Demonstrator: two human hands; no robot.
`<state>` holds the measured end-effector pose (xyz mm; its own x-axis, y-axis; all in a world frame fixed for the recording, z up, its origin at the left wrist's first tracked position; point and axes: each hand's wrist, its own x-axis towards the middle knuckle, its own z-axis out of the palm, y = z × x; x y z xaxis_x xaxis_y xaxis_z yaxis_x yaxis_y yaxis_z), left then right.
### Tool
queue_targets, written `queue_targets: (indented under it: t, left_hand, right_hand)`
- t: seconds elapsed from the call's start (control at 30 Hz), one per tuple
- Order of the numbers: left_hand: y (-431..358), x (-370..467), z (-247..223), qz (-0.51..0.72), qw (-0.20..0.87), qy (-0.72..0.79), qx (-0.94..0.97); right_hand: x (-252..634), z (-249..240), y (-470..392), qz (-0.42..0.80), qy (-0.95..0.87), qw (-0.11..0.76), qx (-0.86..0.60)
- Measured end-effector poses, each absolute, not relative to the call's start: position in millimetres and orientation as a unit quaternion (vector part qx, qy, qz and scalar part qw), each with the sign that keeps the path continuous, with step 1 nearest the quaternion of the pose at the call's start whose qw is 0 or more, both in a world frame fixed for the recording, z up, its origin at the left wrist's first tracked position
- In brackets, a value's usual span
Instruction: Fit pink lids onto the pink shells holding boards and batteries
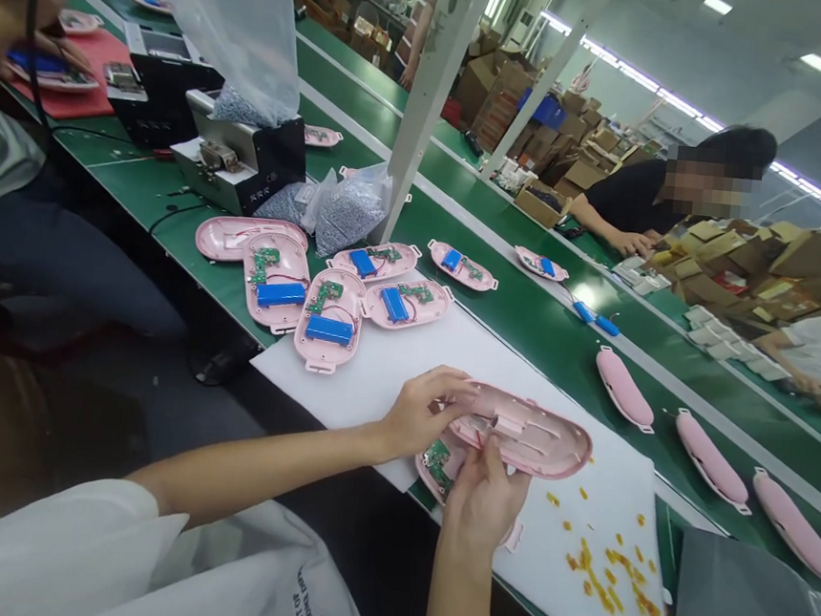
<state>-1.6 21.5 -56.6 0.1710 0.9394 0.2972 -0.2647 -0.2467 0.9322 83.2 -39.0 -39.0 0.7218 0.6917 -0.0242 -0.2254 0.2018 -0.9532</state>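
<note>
Both hands grip a pink plastic shell half (550,435), its hollow inside tilted toward me. My left hand (426,410) pinches its left end, and my right hand (484,497) holds the lower edge with the thumb at a red wire inside. Below the hands, on the white sheet (376,372), lies another pink shell half with a green circuit board (438,464), partly covered by my right hand. To the left, several open pink shells (328,344) lie together, each with a blue battery (329,330) and a green board.
Yellow-orange bits (607,574) are scattered over the sheet's right side. Closed pink shells (625,389) and loose blue batteries (596,318) lie along the green bench. Bags of screws (353,209) and black-sided machines (243,164) stand at left. A grey object (750,606) sits at lower right. Co-workers (650,195) are nearby.
</note>
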Motion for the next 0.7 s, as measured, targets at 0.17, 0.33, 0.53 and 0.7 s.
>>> queue_targets:
  t: [0.17, 0.33, 0.53, 0.7]
  left_hand:
    - [31.1, -2.3, -59.4, 0.475, 0.682, 0.319, 0.456]
    - [32.9, -3.1, -58.4, 0.452, 0.659, 0.324, 0.507]
    - [35.2, -5.5, -49.9, 0.431, 0.647, 0.308, 0.548]
    - [42.5, -8.8, -28.9, 0.331, 0.541, 0.352, 0.688]
  right_hand:
    - [101.5, -29.1, -40.8, 0.257, -0.252, 0.7, -0.617]
    - [146.4, 2.6, -24.5, -0.013, -0.542, 0.456, -0.706]
    - [155.0, 18.4, 16.3, 0.174, -0.679, 0.194, -0.686]
    - [161.9, 20.5, -8.3, 0.162, -0.693, 0.313, -0.629]
